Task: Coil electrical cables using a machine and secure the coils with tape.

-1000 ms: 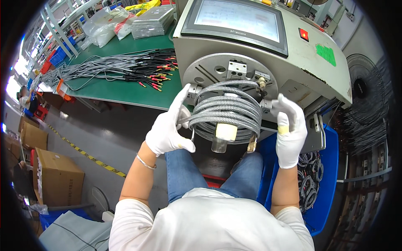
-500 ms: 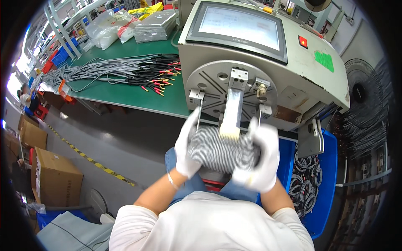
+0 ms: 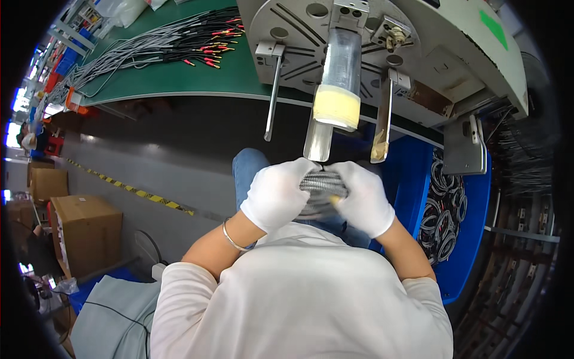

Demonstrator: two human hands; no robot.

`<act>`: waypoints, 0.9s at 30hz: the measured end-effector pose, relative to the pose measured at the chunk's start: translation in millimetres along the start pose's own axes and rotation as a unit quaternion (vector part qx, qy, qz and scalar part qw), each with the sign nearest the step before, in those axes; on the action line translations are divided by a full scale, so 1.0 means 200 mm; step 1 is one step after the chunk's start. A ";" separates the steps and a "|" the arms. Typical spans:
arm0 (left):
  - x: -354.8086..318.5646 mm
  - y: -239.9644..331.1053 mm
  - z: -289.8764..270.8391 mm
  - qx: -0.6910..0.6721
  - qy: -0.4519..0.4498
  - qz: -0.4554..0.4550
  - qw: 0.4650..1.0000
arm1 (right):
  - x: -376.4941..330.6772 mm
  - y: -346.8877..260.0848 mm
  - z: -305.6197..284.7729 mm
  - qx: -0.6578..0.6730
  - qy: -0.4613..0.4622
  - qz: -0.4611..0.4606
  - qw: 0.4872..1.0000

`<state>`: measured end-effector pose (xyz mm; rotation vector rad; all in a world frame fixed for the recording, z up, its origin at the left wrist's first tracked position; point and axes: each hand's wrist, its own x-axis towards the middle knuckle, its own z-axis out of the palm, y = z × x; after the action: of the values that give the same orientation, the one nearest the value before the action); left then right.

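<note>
I keep the left hand and right hand clasped around opposite sides of the cable coil, probably so its loops stay together. It's held out past the tabletop's near edge.

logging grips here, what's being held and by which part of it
A coil of grey braided cable, held by its sides: left hand at its left, right hand at its right.
</note>
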<state>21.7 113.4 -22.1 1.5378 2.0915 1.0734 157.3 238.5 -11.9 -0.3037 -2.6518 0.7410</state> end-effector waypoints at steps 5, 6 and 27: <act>0.04 -0.07 0.02 -0.281 -0.142 -0.243 0.917 | -0.03 0.04 -0.14 0.415 -0.144 0.367 0.820; 0.06 -0.12 0.03 -0.344 -0.199 -0.267 0.878 | -0.04 0.05 -0.16 0.481 -0.188 0.361 0.777; 0.37 0.21 0.36 -0.372 -0.318 -0.138 0.861 | -0.27 0.33 -0.47 0.470 -0.145 0.366 0.790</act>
<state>69.2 213.3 -27.4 0.9670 1.1780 0.9242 251.9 320.3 11.7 -0.9804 -1.9509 2.3576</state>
